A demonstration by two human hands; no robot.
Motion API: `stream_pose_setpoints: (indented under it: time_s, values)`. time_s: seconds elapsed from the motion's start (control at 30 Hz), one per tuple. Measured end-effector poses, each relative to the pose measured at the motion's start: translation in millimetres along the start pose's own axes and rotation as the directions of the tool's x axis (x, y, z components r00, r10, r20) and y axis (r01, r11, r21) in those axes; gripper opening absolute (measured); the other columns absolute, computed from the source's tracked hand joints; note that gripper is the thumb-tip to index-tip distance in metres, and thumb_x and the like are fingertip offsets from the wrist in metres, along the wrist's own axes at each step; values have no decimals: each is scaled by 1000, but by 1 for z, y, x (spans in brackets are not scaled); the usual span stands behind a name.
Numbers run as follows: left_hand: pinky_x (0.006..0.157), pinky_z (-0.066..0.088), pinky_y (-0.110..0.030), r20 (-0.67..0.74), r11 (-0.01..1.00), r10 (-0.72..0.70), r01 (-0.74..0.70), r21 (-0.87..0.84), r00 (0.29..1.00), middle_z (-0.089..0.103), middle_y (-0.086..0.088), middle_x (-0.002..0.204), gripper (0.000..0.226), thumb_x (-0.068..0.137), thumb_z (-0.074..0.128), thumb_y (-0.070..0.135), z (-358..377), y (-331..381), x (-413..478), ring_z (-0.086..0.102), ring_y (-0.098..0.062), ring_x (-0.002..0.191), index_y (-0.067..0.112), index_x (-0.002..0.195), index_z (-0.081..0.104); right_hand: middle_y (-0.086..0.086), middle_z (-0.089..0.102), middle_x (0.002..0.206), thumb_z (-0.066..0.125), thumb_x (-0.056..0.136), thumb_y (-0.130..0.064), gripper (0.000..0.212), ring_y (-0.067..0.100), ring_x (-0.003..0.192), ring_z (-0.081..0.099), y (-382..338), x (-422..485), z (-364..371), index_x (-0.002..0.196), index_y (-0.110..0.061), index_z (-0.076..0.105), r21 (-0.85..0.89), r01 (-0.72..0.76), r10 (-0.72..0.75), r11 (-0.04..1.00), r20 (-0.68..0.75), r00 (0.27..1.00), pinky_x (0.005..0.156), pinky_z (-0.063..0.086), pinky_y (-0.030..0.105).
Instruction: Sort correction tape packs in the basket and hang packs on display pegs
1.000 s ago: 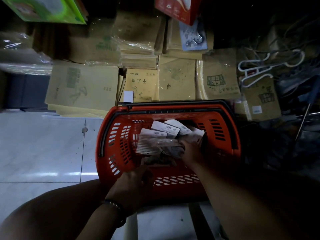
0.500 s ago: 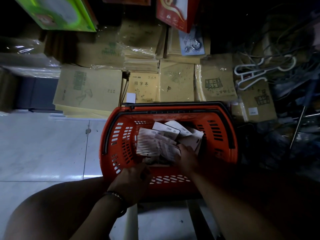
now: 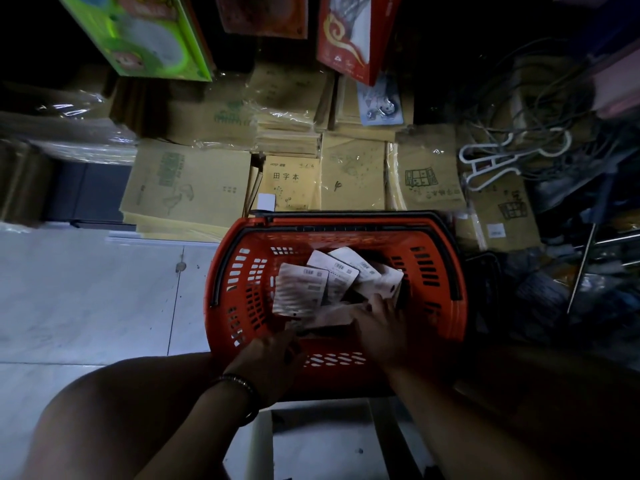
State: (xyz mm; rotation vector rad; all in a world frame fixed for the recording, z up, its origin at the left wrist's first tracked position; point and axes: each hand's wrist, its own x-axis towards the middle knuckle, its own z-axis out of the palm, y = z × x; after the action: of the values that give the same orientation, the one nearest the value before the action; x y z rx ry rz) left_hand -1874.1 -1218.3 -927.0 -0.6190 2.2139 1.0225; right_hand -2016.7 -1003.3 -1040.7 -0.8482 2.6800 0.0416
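Observation:
A red plastic basket (image 3: 440, 271) stands in front of me on a white stool, with several white correction tape packs (image 3: 341, 271) piled inside it. My left hand (image 3: 273, 358) reaches over the near rim. Its fingertips close on the lower edge of a fanned stack of packs (image 3: 299, 289) at the left of the pile. My right hand (image 3: 381, 329) lies inside the basket with its fingers spread on the loose packs at the right. Whether it grips one is hidden. No display pegs are in view.
Stacks of tan exercise books (image 3: 187, 181) in plastic wrap fill the low shelf behind the basket. A green box (image 3: 145, 32) and a red box (image 3: 349, 32) hang above. White hangers (image 3: 498, 161) and tangled cables lie at the right. Pale tiled floor (image 3: 86, 289) is at the left.
My right hand has slid from the middle of the pile toward the near right. The stack at the left has shifted a little; my left hand stays at the near rim.

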Motion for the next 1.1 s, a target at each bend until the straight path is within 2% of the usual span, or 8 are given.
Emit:
stream_pose_setpoints:
  time_s: [0.1, 0.23, 0.33, 0.6, 0.77, 0.9, 1.03, 1.1]
  values:
    - [88, 62, -31, 37, 998, -3, 1, 57, 999, 73, 6, 119, 34, 105, 55, 51, -2, 1, 2, 71, -13, 101, 37, 136, 58, 6, 61, 108, 65, 99, -34, 10, 29, 94, 63, 1, 1, 2, 104, -32, 73, 97, -16, 10, 995, 70, 997, 76, 54, 40]
    - [90, 59, -29, 41, 996, -13, 9, 87, 999, 70, 11, 116, 26, 105, 54, 50, 4, -4, 6, 69, -12, 104, 35, 124, 62, 7, 66, 123, 31, 104, -44, 48, 25, 117, 59, 0, 7, 2, 121, -31, 74, 322, -184, 113, 929, 228, 967, 100, 47, 37]
    - [91, 59, -27, 85, 999, 3, -6, 34, 996, 66, 21, 115, 19, 105, 56, 51, 6, -10, 7, 69, -6, 106, 41, 121, 61, 8, 72, 116, 26, 92, -62, 67, 28, 107, 69, 5, 16, 19, 120, -28, 75, 367, -200, 88, 908, 300, 950, 93, 54, 38]
    - [85, 58, -25, 111, 999, -33, 35, -23, 993, 73, 14, 116, 20, 105, 60, 49, 7, -10, 10, 69, -6, 102, 38, 121, 66, 16, 70, 116, 59, 97, -41, 29, 36, 109, 66, -7, 23, 21, 113, -18, 64, 349, -298, 146, 889, 400, 905, 90, 50, 41]
    - [95, 58, -25, 104, 1000, -2, 2, 1, 995, 68, 12, 129, 20, 108, 58, 38, 13, -11, 9, 67, -9, 114, 34, 127, 64, 12, 68, 128, 70, 94, -34, 48, 35, 119, 65, -17, 28, 9, 135, -21, 50, 355, -234, 46, 905, 466, 884, 95, 54, 43]
    - [101, 56, -26, 94, 998, 32, -37, 52, 995, 64, 15, 131, 24, 107, 59, 38, 14, -14, 8, 65, -8, 117, 37, 131, 59, 11, 63, 137, 72, 93, -16, 49, 32, 128, 61, -25, 32, 16, 140, -18, 58, 334, -143, -13, 932, 423, 906, 96, 45, 32]
    - [93, 54, -22, 56, 999, 40, -39, -18, 998, 60, 19, 109, 14, 105, 62, 35, 12, -13, 8, 61, -6, 103, 43, 116, 57, 11, 68, 119, 54, 105, -33, 26, 33, 109, 68, -43, 35, 18, 126, -24, 68, 254, -187, 96, 949, 330, 939, 87, 53, 41]
    - [98, 55, -25, 56, 999, 35, -34, -9, 998, 64, 17, 119, 20, 104, 65, 36, 11, -12, 9, 63, -9, 112, 38, 123, 61, 10, 72, 100, 53, 105, -33, 21, 33, 92, 73, -48, 40, 28, 108, -24, 72, 190, -200, 139, 961, 292, 946, 74, 57, 40]
